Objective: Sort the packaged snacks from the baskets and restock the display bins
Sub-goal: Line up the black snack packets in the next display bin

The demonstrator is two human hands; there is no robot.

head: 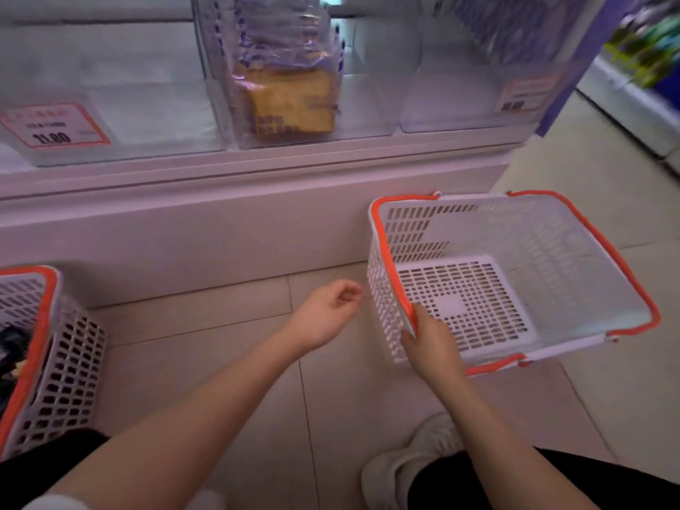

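An empty white basket [552, 252] with an orange rim stands tilted on the floor at the right. My right hand [430, 344] grips its near left rim, thumb inside. My left hand [327, 311] hovers beside the basket's left wall with loosely curled fingers, holding nothing. A second white and orange basket [55, 362] at the far left holds dark packaged snacks [11, 355]. On the shelf above, a clear display bin [368, 119] holds purple and yellow snack packs [290, 86].
Clear bins [128, 115] stand left and right of the filled one, the left with a red price tag [55, 127]. The white shelf base [220, 222] runs across the view. My white shoe [412, 458] rests on the tiled floor. Another shelf [644, 60] stands far right.
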